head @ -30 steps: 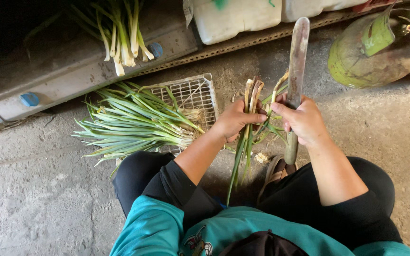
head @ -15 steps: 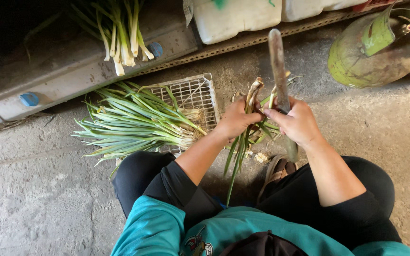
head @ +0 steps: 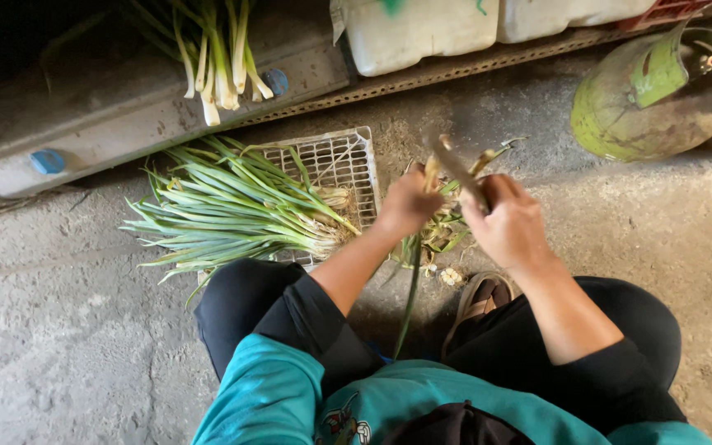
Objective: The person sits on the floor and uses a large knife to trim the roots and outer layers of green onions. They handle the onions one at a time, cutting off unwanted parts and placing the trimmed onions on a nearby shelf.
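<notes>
The person is crouching on the concrete floor (head: pixel 67 346), and the left hand (head: pixel 409 202) is closing around the root end of a leek stalk (head: pixel 412 272), whose long green leaf is hanging down between the knees toward the body. The right hand (head: pixel 511 222) is clamping the handle of a knife (head: pixel 455 169), whose blade is angling up and to the left, blurred, with its edge just beside the top of the stalk; whether it is touching cannot be told. Under both hands a small heap of trimmings (head: pixel 447 235) is lying on the floor, just in front of a sandal (head: pixel 475 301). To the left, a bundle of green leeks (head: pixel 232 214) is resting across a white wire basket (head: pixel 335 165), roots pointing toward the left hand. Farther back, another bunch of leeks (head: pixel 220 53) is sitting on a grey metal ledge (head: pixel 125 132), near white plastic containers (head: pixel 422 29). A green gas cylinder (head: pixel 657 91) is lying at the far right of the floor.
</notes>
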